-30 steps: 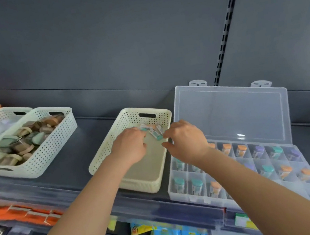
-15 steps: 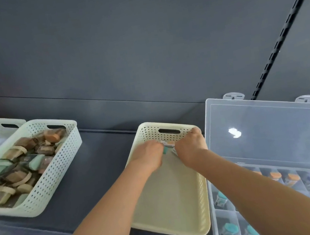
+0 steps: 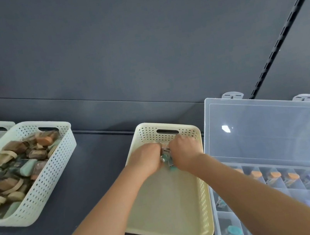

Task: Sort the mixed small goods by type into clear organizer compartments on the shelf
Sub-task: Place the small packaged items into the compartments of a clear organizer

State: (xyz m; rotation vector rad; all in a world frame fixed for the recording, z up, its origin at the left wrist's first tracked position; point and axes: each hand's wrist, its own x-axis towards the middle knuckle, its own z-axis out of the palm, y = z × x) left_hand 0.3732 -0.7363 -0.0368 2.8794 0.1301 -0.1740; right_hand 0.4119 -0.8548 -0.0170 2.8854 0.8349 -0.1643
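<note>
The step in hand is the picking. The left hand (image 3: 146, 157) and the right hand (image 3: 184, 151) are both at the far end of the cream basket (image 3: 204, 201), fingers curled round a small bunch of teal-capped goods (image 3: 166, 157) held between them. Next, I judge, these goods must travel right to the clear organizer (image 3: 301, 190), whose lid (image 3: 270, 135) stands open, and go into a compartment holding the same type.
</note>
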